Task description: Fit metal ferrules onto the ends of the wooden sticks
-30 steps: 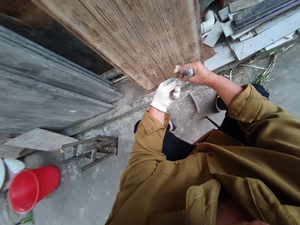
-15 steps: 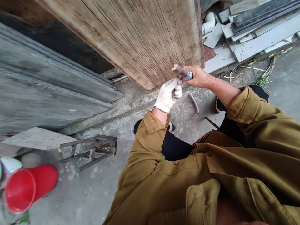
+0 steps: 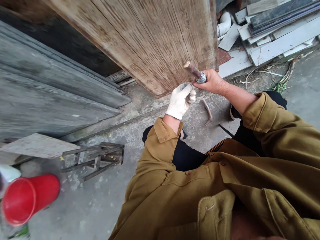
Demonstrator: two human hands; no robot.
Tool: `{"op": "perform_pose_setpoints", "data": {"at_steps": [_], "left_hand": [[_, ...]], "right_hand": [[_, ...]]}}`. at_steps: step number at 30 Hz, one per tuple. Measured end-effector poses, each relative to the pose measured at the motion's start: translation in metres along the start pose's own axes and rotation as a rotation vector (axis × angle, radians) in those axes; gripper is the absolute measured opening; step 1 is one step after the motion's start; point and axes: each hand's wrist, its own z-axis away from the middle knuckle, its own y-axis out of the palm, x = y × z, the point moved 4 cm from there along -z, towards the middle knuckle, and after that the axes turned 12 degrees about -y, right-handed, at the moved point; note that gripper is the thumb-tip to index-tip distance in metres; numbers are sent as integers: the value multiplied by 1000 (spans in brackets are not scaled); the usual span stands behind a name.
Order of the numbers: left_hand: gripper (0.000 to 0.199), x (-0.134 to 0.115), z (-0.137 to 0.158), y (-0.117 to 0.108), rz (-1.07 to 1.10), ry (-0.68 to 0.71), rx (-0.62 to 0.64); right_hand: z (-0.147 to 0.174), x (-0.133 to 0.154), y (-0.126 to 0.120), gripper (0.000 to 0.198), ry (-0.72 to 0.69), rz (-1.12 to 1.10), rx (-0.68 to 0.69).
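There's the stick (image 3: 191, 68), out in front of the body, jutting from the bare right hand (image 3: 212, 81), whose fingers are closed firmly round it. Right beside it, just below and to the left, is the left hand (image 3: 179, 99) in its white glove, fingers curled in, thumb against forefinger; whether anything is pinched there, I can't tell from here.

Below, it's rough, stained concrete (image 3: 82, 203), with a bent brown piece (image 3: 207, 112) lying near the hands. Ahead stands a weathered wooden panel (image 3: 150, 40), its grain streaked dark. Over to the left, a low wooden frame (image 3: 107, 156) and a red bucket (image 3: 47, 190) on its side; up at the right, stacked boards (image 3: 280, 46) by a white pipe (image 3: 225, 24).

And the stick itself: short, reddish-brown, tilted, its pale cut end showing, with a coil of silvery wire (image 3: 201, 78) wound round it against the right hand.
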Motion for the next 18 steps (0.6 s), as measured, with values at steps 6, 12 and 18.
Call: {"op": "perform_pose_setpoints", "data": {"at_steps": [6,12,18], "left_hand": [[16,-11,3,-10,-444,283,-134],[4,-27,7,-11,-890,504,-156],[9,-10,-2,-7,-415,277,-213]], "right_hand": [[5,-7,3,29,166,-174,-51],[12,-18,16,30,494,-485,59],[8,-21,6,36,224,-242,-6]]}}
